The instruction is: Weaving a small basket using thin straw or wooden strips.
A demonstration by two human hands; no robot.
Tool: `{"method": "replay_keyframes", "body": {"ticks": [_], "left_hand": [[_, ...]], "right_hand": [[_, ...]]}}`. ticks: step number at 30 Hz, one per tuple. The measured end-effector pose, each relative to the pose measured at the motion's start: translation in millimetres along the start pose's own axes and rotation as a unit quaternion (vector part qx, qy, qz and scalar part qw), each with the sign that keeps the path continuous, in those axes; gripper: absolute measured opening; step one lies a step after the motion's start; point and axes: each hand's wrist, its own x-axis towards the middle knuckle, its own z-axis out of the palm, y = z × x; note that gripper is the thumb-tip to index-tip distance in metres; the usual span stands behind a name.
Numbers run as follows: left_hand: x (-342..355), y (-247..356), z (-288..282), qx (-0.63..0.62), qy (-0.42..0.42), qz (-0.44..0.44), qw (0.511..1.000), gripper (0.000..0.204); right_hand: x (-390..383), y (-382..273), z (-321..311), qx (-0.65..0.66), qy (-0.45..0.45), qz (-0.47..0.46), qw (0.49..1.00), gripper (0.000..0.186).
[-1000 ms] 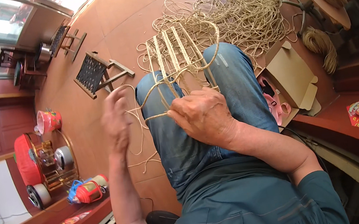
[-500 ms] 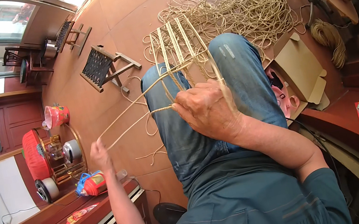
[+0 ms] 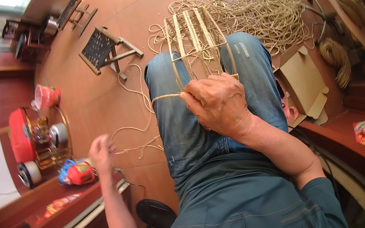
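On my thighs rests a slim open frame (image 3: 178, 70) with pale twisted cord strung lengthwise over it in several bands. My right hand (image 3: 221, 103) is closed over its near end. Between that thumb and forefinger a strand of cord (image 3: 165, 97) is pinched, running left across my knee and dropping toward the floor. Out to the left, my left hand (image 3: 102, 153) hangs in the air with fingers curled and smeared by motion. Loose cord passes close to its fingertips; whether they hold it is unclear.
A large tangle of cord (image 3: 261, 8) covers the floor ahead. Folding stools, one with a black woven seat (image 3: 100, 50), stand left. At right lie an open cardboard box (image 3: 303, 82) and a cord coil (image 3: 336, 60). A red bench (image 3: 101, 183) edges the left side.
The long loop stretched between my left hand and the frame is gone; the strand at my right hand now droops. My left hand is slightly lower, and the frame sits more upright in view.
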Motion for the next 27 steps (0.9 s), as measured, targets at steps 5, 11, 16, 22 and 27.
{"method": "replay_keyframes", "body": {"ticks": [5,11,16,22,27], "left_hand": [[-78.3,78.5,186.5,-0.183,-0.099,0.095,0.974,0.021],[-70.5,76.3,229.6,-0.287,-0.089,0.103,0.948,0.018],[-63.8,73.7,233.3,-0.317,-0.11,0.062,0.94,0.019],[-57.3,73.4,235.6,-0.366,-0.156,0.031,0.917,0.018],[-53.2,71.6,235.5,-0.357,-0.175,0.084,0.914,0.025]], "right_hand": [[8.4,-10.8,3.9,-0.007,0.021,-0.028,0.999,0.018],[5.8,-12.5,0.6,-0.013,0.004,-0.017,1.0,0.021],[5.2,-10.2,-3.0,-0.007,-0.005,-0.018,1.0,0.019],[4.5,-5.3,-11.8,0.014,-0.02,-0.026,0.999,0.01],[6.7,1.2,-17.8,0.074,-0.023,-0.007,0.997,0.01]]}}
